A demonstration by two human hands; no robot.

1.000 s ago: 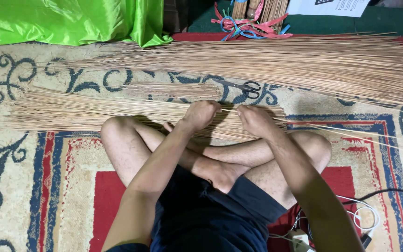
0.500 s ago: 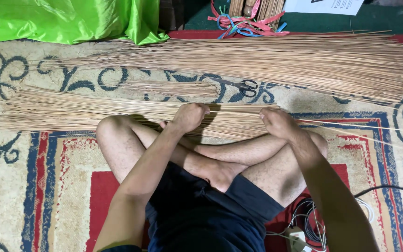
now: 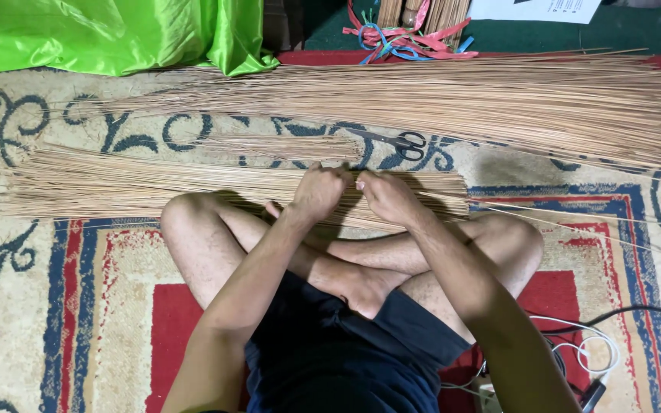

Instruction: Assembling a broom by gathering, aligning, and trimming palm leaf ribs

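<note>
Looking down from the head camera, a person sits cross-legged on a patterned rug [image 3: 55, 306], bare knees spread left and right. Open rug lies to both sides of the legs, more on the left; on the right, white and black cables [image 3: 583, 352] lie near the lower edge. Beyond the knees the floor is crowded with sticks.

A near bundle of thin tan sticks [image 3: 116, 183] lies flat just past the shins, its long axis running left to right. It fans wider toward the left and ends squarely on the right, near the right knee. A few loose sticks [image 3: 575, 222] trail off from that end toward the right edge. A small bunch [image 3: 277, 145] lies just behind it, with scissors [image 3: 399, 141] at its right end, handles to the right. Farther back a much larger pile [image 3: 460, 99] spans almost the full width, also left to right and broader on the right. Green cloth [image 3: 101, 34] fills the top left corner; coloured ribbons [image 3: 407, 38] and a white sheet [image 3: 537, 9] sit at the top edge.

Both hands meet over the middle of the near bundle, knuckles almost touching. The left hand [image 3: 317, 191] is curled into a loose fist on the sticks. The right hand [image 3: 384, 195] is also curled, fingertips pinched together at the sticks beside the left. How many sticks each grips cannot be told.
</note>
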